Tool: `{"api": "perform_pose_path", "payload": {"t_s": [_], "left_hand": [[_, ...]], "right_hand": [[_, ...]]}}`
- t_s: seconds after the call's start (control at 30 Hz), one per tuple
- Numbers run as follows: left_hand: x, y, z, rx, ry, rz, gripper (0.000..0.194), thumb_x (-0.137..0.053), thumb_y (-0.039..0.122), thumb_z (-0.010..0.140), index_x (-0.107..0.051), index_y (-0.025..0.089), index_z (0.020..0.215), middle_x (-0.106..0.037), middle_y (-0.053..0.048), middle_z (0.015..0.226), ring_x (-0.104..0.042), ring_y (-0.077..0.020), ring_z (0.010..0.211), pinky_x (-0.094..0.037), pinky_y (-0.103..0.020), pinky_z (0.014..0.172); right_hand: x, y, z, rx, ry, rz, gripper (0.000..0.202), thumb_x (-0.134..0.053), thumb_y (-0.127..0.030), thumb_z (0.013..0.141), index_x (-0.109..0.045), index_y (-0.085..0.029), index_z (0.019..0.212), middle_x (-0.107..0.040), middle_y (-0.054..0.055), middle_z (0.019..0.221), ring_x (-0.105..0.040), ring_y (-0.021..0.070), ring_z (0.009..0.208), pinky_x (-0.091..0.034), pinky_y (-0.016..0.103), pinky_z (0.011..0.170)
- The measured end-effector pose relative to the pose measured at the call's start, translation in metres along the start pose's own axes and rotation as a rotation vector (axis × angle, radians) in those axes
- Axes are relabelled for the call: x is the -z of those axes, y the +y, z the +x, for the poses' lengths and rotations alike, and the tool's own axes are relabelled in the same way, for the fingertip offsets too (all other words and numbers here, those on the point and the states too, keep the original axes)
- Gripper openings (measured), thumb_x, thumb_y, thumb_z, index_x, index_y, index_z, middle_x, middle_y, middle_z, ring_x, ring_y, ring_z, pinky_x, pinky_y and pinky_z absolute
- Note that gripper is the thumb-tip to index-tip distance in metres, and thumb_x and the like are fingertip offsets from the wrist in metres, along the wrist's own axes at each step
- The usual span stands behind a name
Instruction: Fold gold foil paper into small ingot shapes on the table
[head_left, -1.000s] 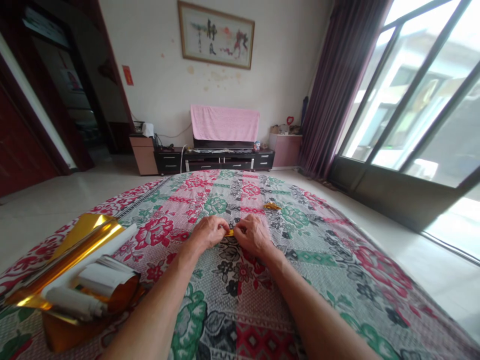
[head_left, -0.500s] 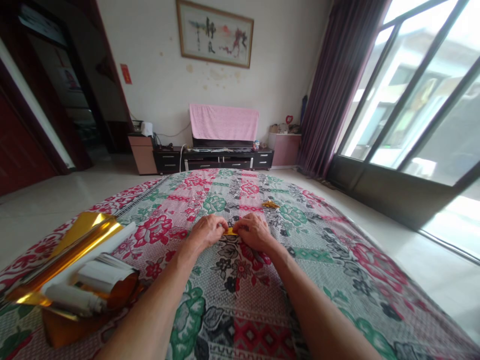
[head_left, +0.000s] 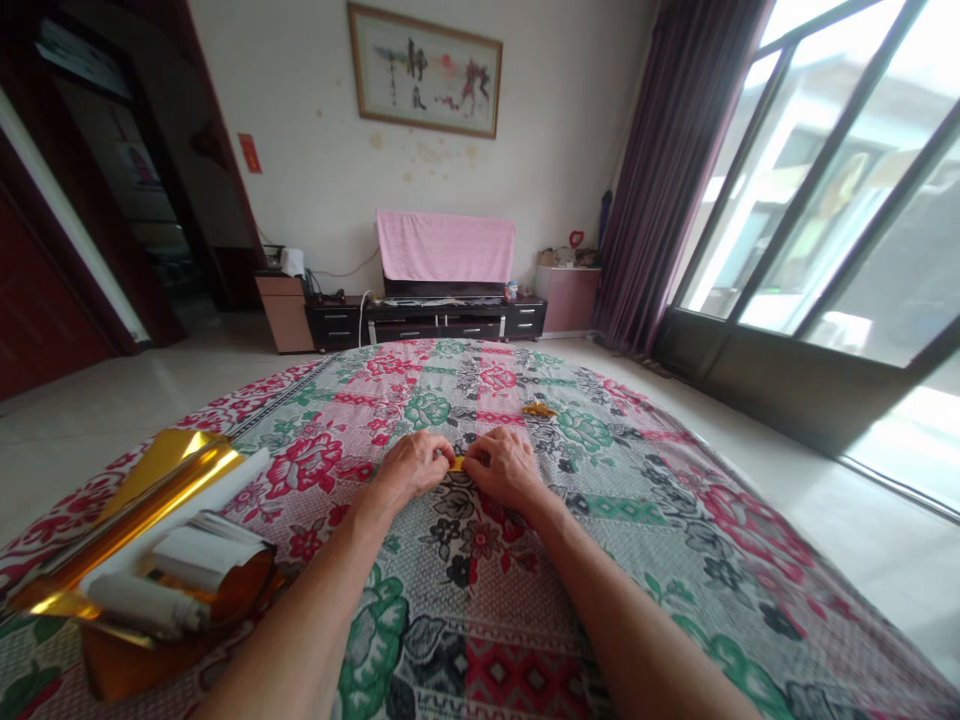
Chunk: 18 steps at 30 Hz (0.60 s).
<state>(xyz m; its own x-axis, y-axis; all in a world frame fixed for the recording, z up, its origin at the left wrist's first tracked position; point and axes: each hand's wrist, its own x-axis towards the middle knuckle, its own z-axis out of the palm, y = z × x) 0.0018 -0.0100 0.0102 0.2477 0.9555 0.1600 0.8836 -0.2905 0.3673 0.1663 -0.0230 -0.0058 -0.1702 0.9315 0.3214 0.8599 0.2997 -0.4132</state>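
Between my two hands is a small strip of gold paper [head_left: 457, 464], low over the flowered cloth [head_left: 420, 600]. My left hand [head_left: 417, 464] pinches its left end, with the fingers curled inward. At the other end, my right hand [head_left: 504, 466] is closed on the strip, and its fingertips hide part of it. A small folded gold piece [head_left: 539, 410] lies on the cloth beyond my right hand. To the left rest rolled and loose sheets of shiny gold paper [head_left: 161, 500], with white-backed curls [head_left: 202, 555] in front of them.
The cloth covers a wide, rounded surface. Past its far edge stands a low black cabinet [head_left: 450, 322] with a pink towel [head_left: 446, 245] draped over a screen. Purple curtains [head_left: 637, 180] and a large window [head_left: 817, 200] are on the right.
My right hand has shifted slightly left, closer to my left hand, so less of the gold strip shows between them. The camera view has moved slightly.
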Motion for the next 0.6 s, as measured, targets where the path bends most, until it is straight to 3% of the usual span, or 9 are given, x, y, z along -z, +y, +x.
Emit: {"api": "perform_pose_path", "payload": {"t_s": [0.23,0.37,0.6], "left_hand": [[-0.001,0.008,-0.002,0.024,0.021,0.018,0.027,-0.054,0.043,0.072,-0.071,0.024,0.082,-0.066,-0.006,0.081,-0.059,-0.0192,0.075,-0.042,-0.027,0.066],[0.000,0.009,-0.003,0.010,0.029,0.011,0.025,-0.056,0.041,0.071,-0.070,0.022,0.081,-0.066,-0.007,0.083,-0.059,-0.0195,0.076,-0.042,-0.027,0.066],[0.004,-0.002,0.004,0.051,-0.102,-0.113,0.022,-0.057,0.030,0.067,-0.071,0.024,0.082,-0.061,0.000,0.063,-0.053,-0.0130,0.059,-0.034,-0.022,0.053]], "right_hand": [[-0.001,0.000,0.001,-0.018,-0.019,-0.025,0.017,-0.052,-0.030,0.078,-0.068,-0.027,0.084,-0.057,0.003,0.096,-0.047,0.0195,0.093,-0.030,0.033,0.080],[0.000,0.000,0.000,-0.010,-0.019,-0.027,0.018,-0.050,-0.029,0.079,-0.068,-0.028,0.085,-0.057,0.002,0.097,-0.047,0.0187,0.091,-0.030,0.032,0.079],[-0.003,0.003,0.001,0.002,0.016,-0.011,0.018,-0.051,-0.029,0.079,-0.068,-0.029,0.082,-0.058,0.002,0.093,-0.047,0.0184,0.090,-0.030,0.031,0.077]]}}
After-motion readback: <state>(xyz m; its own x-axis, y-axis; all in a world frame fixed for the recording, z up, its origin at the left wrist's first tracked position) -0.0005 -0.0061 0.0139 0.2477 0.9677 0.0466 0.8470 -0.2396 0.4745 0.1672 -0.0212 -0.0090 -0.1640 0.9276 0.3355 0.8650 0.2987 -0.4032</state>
